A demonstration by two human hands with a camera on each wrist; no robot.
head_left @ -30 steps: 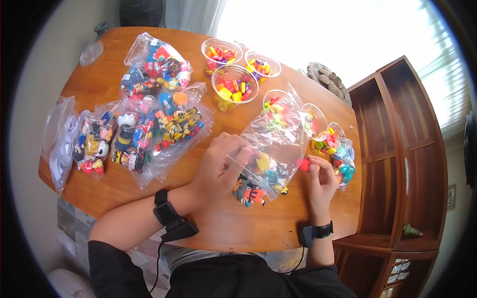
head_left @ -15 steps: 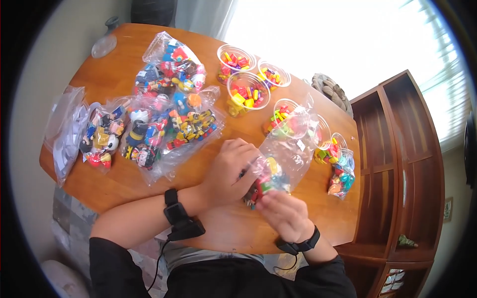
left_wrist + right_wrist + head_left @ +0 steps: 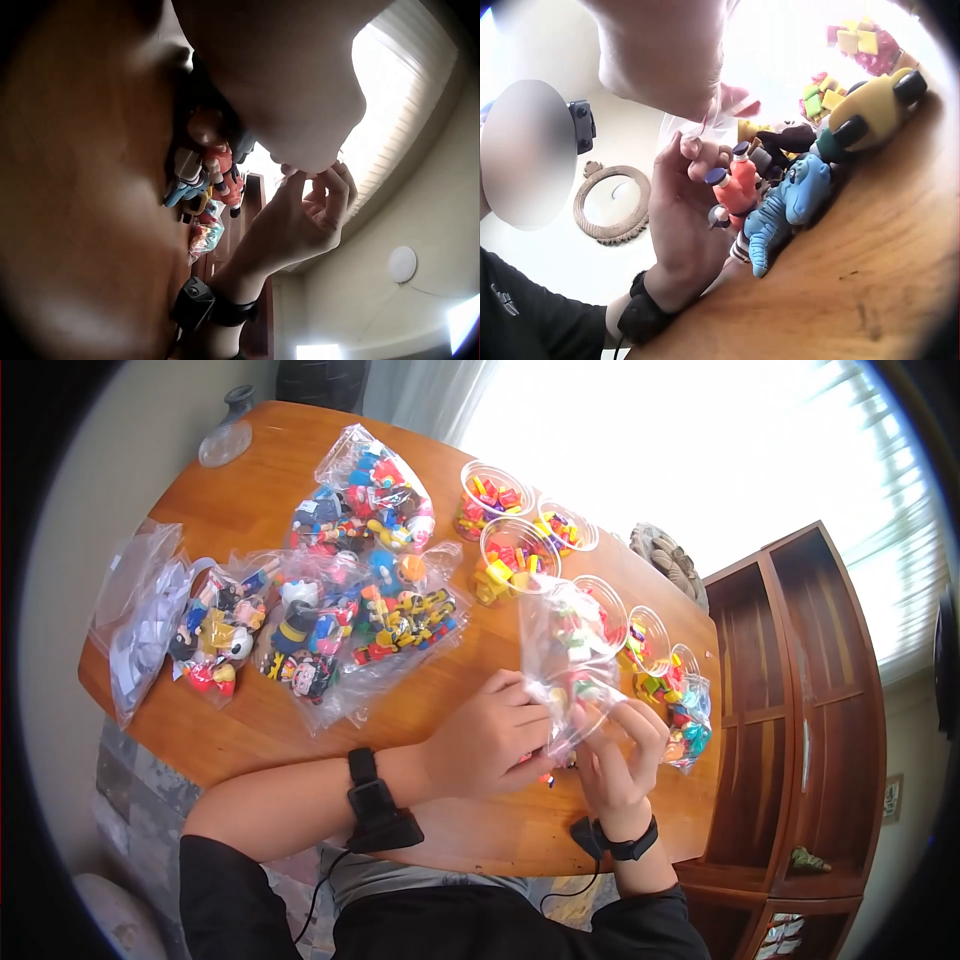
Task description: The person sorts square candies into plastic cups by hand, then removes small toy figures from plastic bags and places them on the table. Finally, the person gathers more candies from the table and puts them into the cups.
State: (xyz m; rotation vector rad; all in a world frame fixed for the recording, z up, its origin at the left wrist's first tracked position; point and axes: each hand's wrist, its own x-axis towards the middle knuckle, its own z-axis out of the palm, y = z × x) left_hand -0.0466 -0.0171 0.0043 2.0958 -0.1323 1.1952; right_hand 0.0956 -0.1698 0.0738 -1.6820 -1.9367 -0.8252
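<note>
A clear plastic bag [image 3: 545,625] is held up over the near part of the table, with blurred red and green shapes showing in it. My left hand [image 3: 495,735] grips its near left side, fingers curled. At its near right edge my right hand [image 3: 620,765] pinches the plastic between thumb and fingers, close to the left fingertips. Under the hands lie loose toy figures, mostly hidden in the head view. In the right wrist view they include a blue figure [image 3: 791,199], an orange-legged figure [image 3: 736,184] and a yellow figure [image 3: 870,112].
Bags of figures [image 3: 300,630] cover the table's left side, beside a bag of white pieces [image 3: 145,630]. Clear cups of colourful pieces [image 3: 515,560] line the far right edge. A small filled bag [image 3: 688,725] lies at right, near a wooden shelf [image 3: 800,710].
The right hand brought a red piece from the right to the bag, and its fingers now pinch the bag's edge. The bag has been drawn upright between both hands.
</note>
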